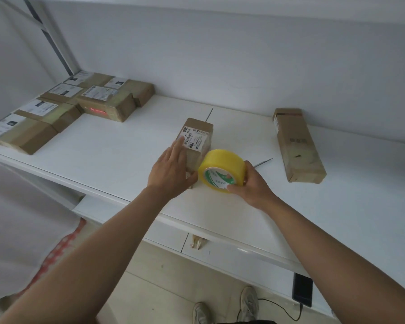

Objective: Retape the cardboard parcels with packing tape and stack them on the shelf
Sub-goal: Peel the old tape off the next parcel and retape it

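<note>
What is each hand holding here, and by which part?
Right hand grips the tape roll by its rim and core. Left hand holds nothing, pressing flat on the parcel.

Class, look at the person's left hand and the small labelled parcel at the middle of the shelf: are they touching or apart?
Touching. The head view shows the left hand lying flat on the small parcel, straight fingers overlapping its label, with no gap visible.

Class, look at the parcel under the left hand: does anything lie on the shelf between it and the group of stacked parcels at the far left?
Nothing visible does. Bare white shelf runs from the parcel under the left hand to the stacked parcels. The tape roll in the right hand sits on the opposite side.
</note>
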Demonstrator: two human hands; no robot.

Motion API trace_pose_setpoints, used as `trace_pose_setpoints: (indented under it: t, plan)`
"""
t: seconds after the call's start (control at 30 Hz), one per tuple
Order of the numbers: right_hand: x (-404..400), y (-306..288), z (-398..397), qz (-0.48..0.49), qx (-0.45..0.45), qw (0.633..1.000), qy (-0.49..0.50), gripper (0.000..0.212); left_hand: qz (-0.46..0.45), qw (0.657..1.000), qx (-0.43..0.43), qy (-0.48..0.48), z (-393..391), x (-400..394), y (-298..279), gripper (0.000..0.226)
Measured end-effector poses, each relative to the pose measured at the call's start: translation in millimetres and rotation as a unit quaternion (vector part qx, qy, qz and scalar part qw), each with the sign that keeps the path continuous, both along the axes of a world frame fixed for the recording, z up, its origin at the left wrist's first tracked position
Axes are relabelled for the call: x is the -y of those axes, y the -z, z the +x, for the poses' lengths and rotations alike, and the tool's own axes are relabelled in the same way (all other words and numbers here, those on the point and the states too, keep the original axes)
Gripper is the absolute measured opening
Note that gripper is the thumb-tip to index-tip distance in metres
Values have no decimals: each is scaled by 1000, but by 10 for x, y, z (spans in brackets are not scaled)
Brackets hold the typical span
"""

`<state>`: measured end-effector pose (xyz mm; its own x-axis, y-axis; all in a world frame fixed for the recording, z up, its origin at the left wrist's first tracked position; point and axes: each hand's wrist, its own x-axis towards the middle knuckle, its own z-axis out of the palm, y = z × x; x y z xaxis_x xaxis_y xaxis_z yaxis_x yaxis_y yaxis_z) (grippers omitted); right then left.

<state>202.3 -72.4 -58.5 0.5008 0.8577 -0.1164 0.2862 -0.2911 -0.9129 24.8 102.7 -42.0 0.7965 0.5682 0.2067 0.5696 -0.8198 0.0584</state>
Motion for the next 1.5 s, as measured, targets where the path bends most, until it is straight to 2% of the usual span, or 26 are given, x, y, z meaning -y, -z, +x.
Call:
trace_pose_setpoints:
  t: [0.3,0.5,0.6,0.73,1.03,1.2,1.37,1.5]
  plan:
    - [-10,92,-73,21,-29,999,7,61,14,996,-64,67,40,-33,6,70]
    - [19,81,-41,41,-43,998,3,69,-8,994,-53,95,37,-68,28,68]
    - [86,42,1,32,6,999,-1,61,-13,994,-45,98,41,-79,31,67]
    - [281,21,98,-25,88,996,4,57,-8,993,-55,100,46,-77,10,67]
    - [342,200,-1,-15,67,998,16,68,-2,997,-62,44,172,58,12,74]
    - [304,193,-66,-25,70,997,37,64,-8,997,-68,47,162,9,17,79]
    - [483,135,50,-37,149,985,79,64,-8,996,-71,45,177,2,24,77]
    - [500,120,54,-21,180,982,51,70,-8,998,-47,41,200,23,30,77]
